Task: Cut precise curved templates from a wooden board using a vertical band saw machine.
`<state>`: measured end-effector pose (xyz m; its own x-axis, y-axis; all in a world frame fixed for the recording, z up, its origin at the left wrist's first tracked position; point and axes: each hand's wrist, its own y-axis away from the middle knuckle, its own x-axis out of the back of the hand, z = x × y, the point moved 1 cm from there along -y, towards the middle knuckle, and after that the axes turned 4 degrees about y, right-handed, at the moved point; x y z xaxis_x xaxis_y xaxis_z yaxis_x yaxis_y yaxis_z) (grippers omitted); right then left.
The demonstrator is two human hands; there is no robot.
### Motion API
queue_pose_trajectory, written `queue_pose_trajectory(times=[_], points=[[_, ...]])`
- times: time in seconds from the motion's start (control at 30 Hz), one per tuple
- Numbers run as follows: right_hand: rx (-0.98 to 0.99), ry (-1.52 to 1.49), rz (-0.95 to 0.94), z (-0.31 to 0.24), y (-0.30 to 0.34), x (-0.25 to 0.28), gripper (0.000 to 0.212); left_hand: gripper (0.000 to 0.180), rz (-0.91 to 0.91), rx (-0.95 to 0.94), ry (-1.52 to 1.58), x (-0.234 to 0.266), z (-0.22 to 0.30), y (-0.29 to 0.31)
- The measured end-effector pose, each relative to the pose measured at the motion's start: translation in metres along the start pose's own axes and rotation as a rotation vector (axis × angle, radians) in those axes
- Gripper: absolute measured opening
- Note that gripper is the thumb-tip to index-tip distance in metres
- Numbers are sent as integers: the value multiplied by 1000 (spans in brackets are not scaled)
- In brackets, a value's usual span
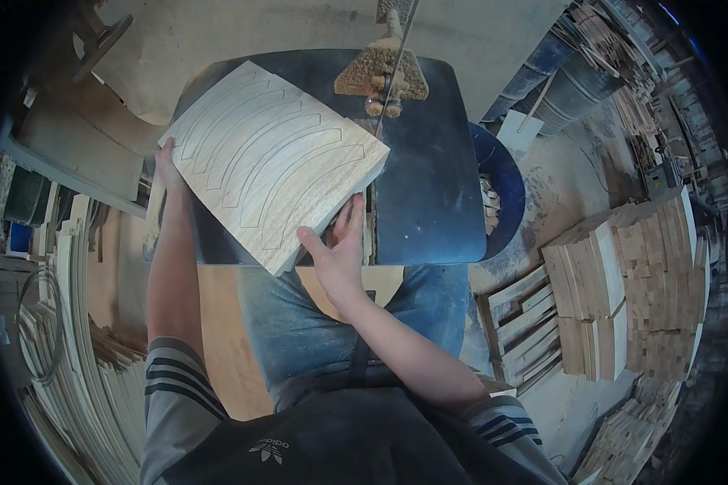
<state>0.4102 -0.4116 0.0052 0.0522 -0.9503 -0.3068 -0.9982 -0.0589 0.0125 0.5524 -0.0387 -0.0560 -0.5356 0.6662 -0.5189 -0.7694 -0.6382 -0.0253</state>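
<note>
Left hand (170, 171) and right hand (338, 257) hold 1 wooden slab (271, 166) in their fingers; its curved outlines (298, 179) are probably pencilled. White lettering (268, 445) marks the black shirt (340, 436).

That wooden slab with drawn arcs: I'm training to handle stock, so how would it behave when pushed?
The wooden slab looks thick-edged, so probably stiff and fairly heavy. Its broad, flat shape suggests it won't roll. The dark tabletop looks smooth, so it may slide.
</note>
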Motion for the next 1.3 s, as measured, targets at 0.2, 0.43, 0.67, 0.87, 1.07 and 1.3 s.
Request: queue_pose_trajectory(times=[0.2, 0.43, 0.67, 0.87, 1.07, 1.3], points=[[3, 60, 13, 6, -8, 0, 104, 57, 30, 35, -31, 0, -2, -13], [-9, -27, 12, 1, -10, -2, 104, 53, 43, 10, 23, -9, -4, -12], [-15, -29, 9, 1, -11, -3, 103, 51, 24, -8, -28, -2, -3, -19], [-18, -141, 27, -2, -10, -8, 101, 49, 29, -12, -19, 8, -10, -28], [-19, -83, -2, -4, -13, -5, 103, 47, 46, -17, -47, 9, -7, -24], [-39, -86, -23, -10, -14, -5, 104, 49, 54, -47, -60, 4, 0, -15]])
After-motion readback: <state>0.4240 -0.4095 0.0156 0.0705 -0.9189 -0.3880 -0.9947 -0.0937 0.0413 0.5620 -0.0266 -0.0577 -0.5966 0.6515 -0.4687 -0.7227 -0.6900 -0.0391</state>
